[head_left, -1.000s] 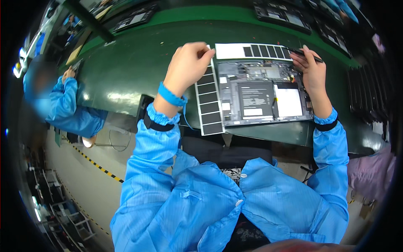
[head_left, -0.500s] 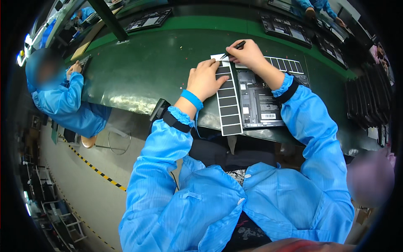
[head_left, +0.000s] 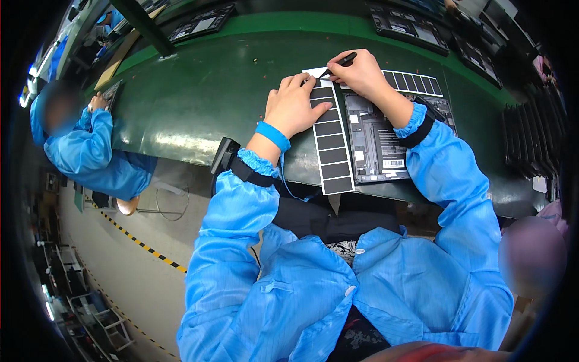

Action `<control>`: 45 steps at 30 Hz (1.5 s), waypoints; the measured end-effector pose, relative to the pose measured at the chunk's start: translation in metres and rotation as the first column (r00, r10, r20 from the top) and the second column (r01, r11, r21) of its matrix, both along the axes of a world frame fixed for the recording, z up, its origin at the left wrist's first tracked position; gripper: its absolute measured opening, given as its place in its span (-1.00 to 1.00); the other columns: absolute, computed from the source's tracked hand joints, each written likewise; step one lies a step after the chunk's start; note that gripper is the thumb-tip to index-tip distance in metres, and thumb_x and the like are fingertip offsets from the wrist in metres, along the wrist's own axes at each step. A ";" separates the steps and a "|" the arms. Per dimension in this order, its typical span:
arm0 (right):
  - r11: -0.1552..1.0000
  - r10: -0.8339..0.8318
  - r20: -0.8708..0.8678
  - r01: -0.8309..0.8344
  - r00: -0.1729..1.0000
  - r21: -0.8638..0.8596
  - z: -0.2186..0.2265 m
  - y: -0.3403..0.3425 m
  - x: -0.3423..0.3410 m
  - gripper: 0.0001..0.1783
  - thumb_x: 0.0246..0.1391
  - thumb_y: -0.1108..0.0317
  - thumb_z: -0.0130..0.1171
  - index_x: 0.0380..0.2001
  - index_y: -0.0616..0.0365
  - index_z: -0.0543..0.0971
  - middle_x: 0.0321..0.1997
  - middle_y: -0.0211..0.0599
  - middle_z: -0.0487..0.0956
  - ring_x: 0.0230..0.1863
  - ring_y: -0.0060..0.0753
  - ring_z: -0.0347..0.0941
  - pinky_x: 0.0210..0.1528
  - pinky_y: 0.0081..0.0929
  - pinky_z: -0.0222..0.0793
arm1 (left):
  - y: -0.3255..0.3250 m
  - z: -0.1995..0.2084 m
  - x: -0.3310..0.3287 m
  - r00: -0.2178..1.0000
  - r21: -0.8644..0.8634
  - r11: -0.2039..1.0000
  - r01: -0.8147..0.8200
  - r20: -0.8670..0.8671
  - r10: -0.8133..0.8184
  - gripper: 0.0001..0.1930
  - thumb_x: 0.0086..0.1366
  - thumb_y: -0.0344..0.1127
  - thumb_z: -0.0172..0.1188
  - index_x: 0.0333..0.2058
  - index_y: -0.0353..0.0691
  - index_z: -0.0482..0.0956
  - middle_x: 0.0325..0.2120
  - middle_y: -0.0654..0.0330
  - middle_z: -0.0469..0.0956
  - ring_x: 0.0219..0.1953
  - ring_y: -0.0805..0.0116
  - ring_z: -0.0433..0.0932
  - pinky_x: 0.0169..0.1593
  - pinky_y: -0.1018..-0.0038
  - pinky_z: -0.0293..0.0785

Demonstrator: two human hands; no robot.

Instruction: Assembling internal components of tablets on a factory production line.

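My left hand (head_left: 294,110) lies with fingers spread over the upper left edge of a white sheet (head_left: 335,169) bearing a column of black rectangular stickers. The thumb rests across one sticker. At the sheet's far end, my right hand (head_left: 365,75) grips a slim black pen-like tool (head_left: 347,59), its tip down at the white blank part. Whether it is a pen or tweezers, I cannot tell. Just right of the sheet sits an opened laptop base (head_left: 380,142) with its inner parts showing, partly covered by my right forearm. A second sticker sheet (head_left: 416,83) lies crosswise beyond it.
The green bench (head_left: 199,114) ends in a near edge by my body. More opened laptop bases (head_left: 407,29) stand along the back. A row of dark panels (head_left: 534,142) stands at the right. Another person in blue (head_left: 90,142) works at the left.
The view has shifted slightly, so the bench things sit a little differently. My left fingers look a bit more spread. The tool's tip stays near the far end of the sheet.
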State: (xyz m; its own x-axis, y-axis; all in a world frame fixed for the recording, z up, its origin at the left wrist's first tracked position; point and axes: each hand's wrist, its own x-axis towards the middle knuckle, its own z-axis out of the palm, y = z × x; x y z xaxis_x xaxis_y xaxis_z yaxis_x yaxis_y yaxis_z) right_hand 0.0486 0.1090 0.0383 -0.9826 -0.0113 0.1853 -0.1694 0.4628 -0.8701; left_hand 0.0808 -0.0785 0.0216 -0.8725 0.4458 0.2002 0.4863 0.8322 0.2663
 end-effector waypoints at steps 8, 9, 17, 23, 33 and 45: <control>0.961 0.103 -0.082 -0.120 0.991 -0.251 0.007 0.012 0.009 -0.78 0.05 0.40 0.23 -0.33 0.40 0.61 -0.41 -0.11 0.64 -0.36 -0.37 0.64 -0.30 -0.55 0.56 | 0.004 -0.007 0.001 0.998 -0.049 0.999 0.025 -0.054 -0.027 -0.36 0.22 0.10 0.10 0.17 -0.19 0.37 0.20 0.15 0.30 0.25 0.16 0.24 0.17 0.11 0.27; 0.916 0.162 -0.102 -0.188 0.982 -0.354 0.011 0.016 0.010 -0.79 0.09 0.42 0.23 -0.28 0.40 0.60 -0.34 -0.11 0.64 -0.32 -0.35 0.64 -0.28 -0.55 0.57 | 0.004 -0.006 0.003 0.998 -0.041 0.999 0.016 -0.066 -0.018 -0.37 0.22 0.09 0.10 0.15 -0.19 0.38 0.19 0.13 0.31 0.24 0.15 0.25 0.16 0.11 0.27; 0.901 -0.015 0.083 0.050 0.996 -0.432 0.032 0.105 0.085 -0.65 0.17 0.23 0.19 -0.13 0.31 0.55 -0.22 -0.18 0.62 -0.19 -0.37 0.62 -0.22 -0.62 0.53 | 0.018 0.012 0.018 0.976 0.269 0.957 0.109 -0.214 -0.051 -0.71 0.19 -0.31 0.14 -0.12 -0.27 0.55 -0.08 0.05 0.52 0.02 0.03 0.44 0.08 0.25 0.34; 0.874 0.089 0.156 -0.001 0.984 -0.487 0.017 0.121 0.099 -0.65 0.19 0.20 0.18 -0.14 0.30 0.55 -0.24 -0.19 0.63 -0.23 -0.44 0.62 -0.25 -0.67 0.53 | 0.041 0.020 0.068 0.832 0.240 0.797 0.554 -0.138 -0.537 -0.62 0.18 -0.27 0.19 -0.01 -0.21 0.51 0.04 0.14 0.48 0.09 0.15 0.42 0.11 0.29 0.29; 0.897 0.071 0.183 0.018 0.980 -0.442 0.008 0.117 0.097 -0.71 0.17 0.24 0.19 -0.20 0.26 0.58 -0.32 -0.13 0.65 -0.26 -0.43 0.63 -0.23 -0.62 0.55 | 0.047 0.017 0.069 0.824 0.128 0.815 0.566 -0.127 -0.552 -0.59 0.17 -0.23 0.22 0.01 -0.15 0.51 0.08 0.20 0.46 0.13 0.22 0.38 0.14 0.28 0.23; 0.919 0.009 0.206 0.073 0.979 -0.387 0.008 0.113 0.097 -0.72 0.16 0.26 0.19 -0.19 0.27 0.59 -0.32 -0.14 0.65 -0.30 -0.46 0.62 -0.22 -0.61 0.55 | 0.058 0.020 0.078 0.872 0.129 0.863 0.488 -0.105 -0.478 -0.55 0.14 -0.17 0.24 0.00 -0.19 0.48 0.09 0.13 0.42 0.08 0.16 0.39 0.06 0.26 0.26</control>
